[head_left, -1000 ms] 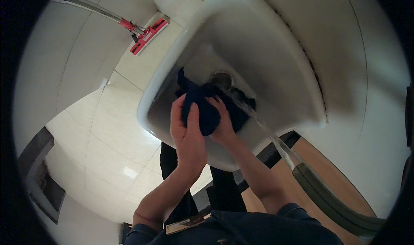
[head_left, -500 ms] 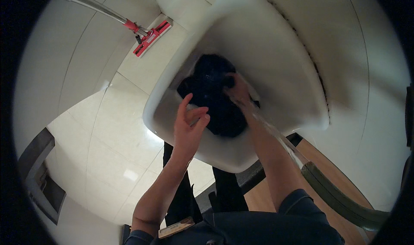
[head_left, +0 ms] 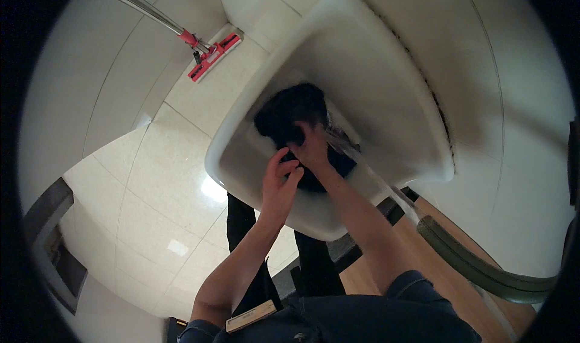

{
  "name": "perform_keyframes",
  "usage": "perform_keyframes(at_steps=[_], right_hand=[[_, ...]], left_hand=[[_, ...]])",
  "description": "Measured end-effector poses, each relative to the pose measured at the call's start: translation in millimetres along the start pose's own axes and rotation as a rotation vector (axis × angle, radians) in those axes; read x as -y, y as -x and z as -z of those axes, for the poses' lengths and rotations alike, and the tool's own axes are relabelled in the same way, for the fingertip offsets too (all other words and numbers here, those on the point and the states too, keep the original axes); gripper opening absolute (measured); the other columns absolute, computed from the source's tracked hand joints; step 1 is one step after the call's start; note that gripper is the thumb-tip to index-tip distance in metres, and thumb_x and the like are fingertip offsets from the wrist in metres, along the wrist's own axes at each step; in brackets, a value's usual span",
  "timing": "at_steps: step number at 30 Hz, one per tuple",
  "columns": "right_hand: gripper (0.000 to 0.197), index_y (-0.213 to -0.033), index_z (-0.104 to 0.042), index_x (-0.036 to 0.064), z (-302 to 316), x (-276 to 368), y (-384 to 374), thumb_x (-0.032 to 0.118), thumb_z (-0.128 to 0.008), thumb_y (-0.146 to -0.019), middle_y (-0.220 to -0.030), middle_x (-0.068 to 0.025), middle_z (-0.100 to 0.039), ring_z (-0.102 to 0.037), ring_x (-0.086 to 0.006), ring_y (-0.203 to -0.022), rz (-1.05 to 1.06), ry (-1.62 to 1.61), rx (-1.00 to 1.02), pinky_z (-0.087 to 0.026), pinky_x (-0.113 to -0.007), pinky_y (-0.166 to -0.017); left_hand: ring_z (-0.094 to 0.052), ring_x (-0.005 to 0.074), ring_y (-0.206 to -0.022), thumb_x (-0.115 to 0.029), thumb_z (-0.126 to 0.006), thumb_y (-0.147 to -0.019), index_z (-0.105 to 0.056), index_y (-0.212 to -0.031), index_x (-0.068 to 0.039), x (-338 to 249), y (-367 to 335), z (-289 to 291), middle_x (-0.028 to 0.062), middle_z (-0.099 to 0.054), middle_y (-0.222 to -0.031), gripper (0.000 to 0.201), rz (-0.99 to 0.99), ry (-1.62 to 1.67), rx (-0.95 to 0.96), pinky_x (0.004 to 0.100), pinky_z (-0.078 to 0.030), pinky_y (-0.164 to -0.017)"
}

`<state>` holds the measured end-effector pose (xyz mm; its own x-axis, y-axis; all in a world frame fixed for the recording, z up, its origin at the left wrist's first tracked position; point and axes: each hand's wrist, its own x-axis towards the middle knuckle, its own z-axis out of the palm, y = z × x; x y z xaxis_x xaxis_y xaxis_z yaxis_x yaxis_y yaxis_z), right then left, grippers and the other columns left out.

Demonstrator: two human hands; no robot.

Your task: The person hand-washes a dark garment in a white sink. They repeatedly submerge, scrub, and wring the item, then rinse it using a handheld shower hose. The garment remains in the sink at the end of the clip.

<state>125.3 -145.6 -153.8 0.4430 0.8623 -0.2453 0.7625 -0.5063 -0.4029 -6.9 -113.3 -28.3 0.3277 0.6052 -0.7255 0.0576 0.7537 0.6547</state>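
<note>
Dark navy wet cloth (head_left: 296, 107) lies bunched in the bottom of a white basin (head_left: 374, 59). My right hand (head_left: 313, 147) rests on its middle, thumb and fingers spread apart against the fabric. Just to the left, my left hand (head_left: 281, 183) hovers at the cloth's near edge, fingers loosely bent and apart, with nothing in it. A stream of water (head_left: 377, 180) shoots from a green hose (head_left: 465, 255) at the right and lands on the cloth beside my right hand.
A mop with a red head (head_left: 214, 56) and metal pole leans against the wall beyond the basin's left side. Light tiles (head_left: 163, 180) cover the floor. A wood-coloured surface (head_left: 386, 264) lies under the hose, and a grey frame-like object (head_left: 51, 222) is at far left.
My right hand has moved left and nearer across the cloth. My left hand has shifted right, close to it. The cloth's shape has changed, its far part now spread wider.
</note>
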Motion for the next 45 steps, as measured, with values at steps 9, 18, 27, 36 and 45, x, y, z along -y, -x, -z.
perform_keyframes(at_steps=[9,18,27,36,45], right_hand=[[0.033,-0.106,-0.062,0.0125,2,7,-72,0.020,-0.064,-0.074,-0.105,-0.0166,-0.063,-0.059,-0.0306,-0.101,-0.468,-0.006,0.218,-0.045,-0.040,-0.089],[0.052,-0.119,-0.054,0.0120,-14,-46,-73,0.013,-0.069,-0.070,-0.125,-0.0190,-0.051,-0.053,-0.0271,-0.111,-0.760,-1.006,-0.044,-0.044,-0.038,-0.090],[0.044,-0.116,-0.057,0.0117,24,4,11,0.005,-0.057,-0.072,-0.110,-0.0138,-0.061,-0.059,-0.0287,-0.102,-0.282,-0.426,0.045,-0.044,-0.034,-0.089],[0.034,-0.105,-0.059,0.0120,107,131,92,0.025,-0.067,-0.075,-0.106,-0.0153,-0.054,-0.057,-0.0338,-0.094,-0.146,-0.321,-0.159,-0.047,-0.038,-0.080],[0.038,-0.110,-0.054,0.0104,57,-9,-3,0.027,-0.067,-0.078,-0.106,-0.0167,-0.060,-0.058,-0.0364,-0.096,-0.401,-0.369,0.018,-0.046,-0.042,-0.085]], left_hand=[[-0.055,0.0168,-0.100,-0.007,-0.058,-0.083,-0.046,-0.124,-0.007,-6,8,4,0.0120,-0.060,-0.107,0.043,-0.007,-0.051,-0.028,0.0316,-0.043,-0.088],[-0.057,0.0161,-0.097,-0.005,-0.059,-0.082,-0.049,-0.122,-0.008,-6,16,10,0.0103,-0.062,-0.105,0.041,-0.001,-0.024,-0.009,0.0296,-0.043,-0.087],[-0.054,0.0222,-0.101,-0.038,-0.052,-0.089,-0.047,-0.128,-0.010,41,-47,-5,0.0115,-0.058,-0.115,0.049,0.058,0.206,-0.222,0.0318,-0.040,-0.092],[-0.057,0.0215,-0.094,-0.041,-0.050,-0.091,-0.056,-0.114,-0.008,39,-75,2,0.0079,-0.060,-0.103,0.041,0.428,0.570,0.087,0.0342,-0.048,-0.083],[-0.057,0.0230,-0.095,-0.021,-0.050,-0.089,-0.051,-0.119,-0.001,41,-66,-20,0.0107,-0.061,-0.105,0.036,0.374,0.324,-0.152,0.0322,-0.046,-0.083]])
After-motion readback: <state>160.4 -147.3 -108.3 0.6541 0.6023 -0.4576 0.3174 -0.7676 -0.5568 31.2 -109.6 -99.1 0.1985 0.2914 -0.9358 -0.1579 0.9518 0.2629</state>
